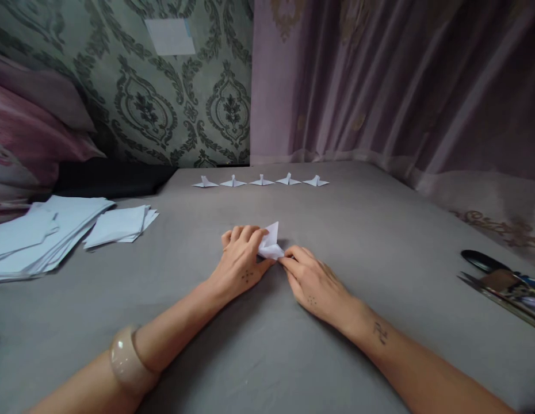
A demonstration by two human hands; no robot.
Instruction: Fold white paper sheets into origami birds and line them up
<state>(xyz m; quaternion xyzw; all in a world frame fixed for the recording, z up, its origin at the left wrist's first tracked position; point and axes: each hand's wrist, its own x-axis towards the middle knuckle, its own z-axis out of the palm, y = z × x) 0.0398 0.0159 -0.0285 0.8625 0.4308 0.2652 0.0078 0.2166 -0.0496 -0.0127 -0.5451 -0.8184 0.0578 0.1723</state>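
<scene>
A small piece of folded white paper [271, 244] is held just above or on the grey surface, one pointed flap standing up. My left hand [241, 253] grips its left side, with the fingers behind and the thumb along the front edge. At the right corner, my right hand [313, 282] pinches the paper between thumb and fingertips. The fingers hide part of the folds. Beyond my hands, several folded white paper figures [262, 180] stand in a row, each with flat side points and a raised middle.
To the left lie a large stack of white paper sheets [73, 221] and a smaller stack of paper [121, 224]. Scissors [492, 287] and other small items lie at the right edge. A black flat object [116, 177] and pink cushions [30, 126] are at the back left.
</scene>
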